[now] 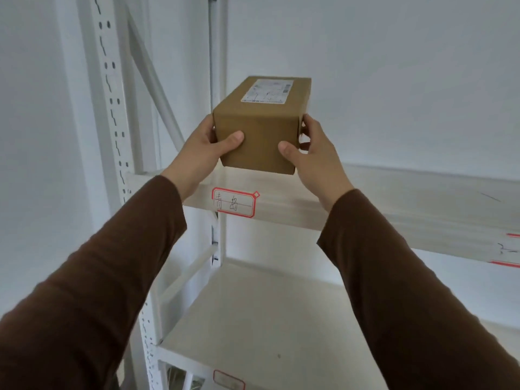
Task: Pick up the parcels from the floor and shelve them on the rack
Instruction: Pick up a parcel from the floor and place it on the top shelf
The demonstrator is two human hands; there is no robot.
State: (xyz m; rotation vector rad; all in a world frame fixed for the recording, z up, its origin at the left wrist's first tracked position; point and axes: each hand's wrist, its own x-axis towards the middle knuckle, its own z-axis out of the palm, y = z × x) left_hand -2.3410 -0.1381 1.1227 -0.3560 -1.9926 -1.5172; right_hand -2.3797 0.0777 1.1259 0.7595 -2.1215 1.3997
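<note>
A brown cardboard parcel [263, 119] with a white shipping label on top is held between both hands at the left end of the white rack's upper shelf [394, 198]. My left hand [205, 153] grips its left side, thumb on the near face. My right hand [312, 156] grips the right side, thumb also on the near face. The parcel's near end sits at the shelf's front edge; whether its bottom rests on the shelf I cannot tell. The floor and other parcels are out of view.
A red-bordered handwritten tag [235, 203] is stuck on the shelf's front beam under the parcel. A lower shelf [253, 319] lies below with its own tag [228, 380]. The perforated white upright [112, 108] stands at left, a plain wall behind.
</note>
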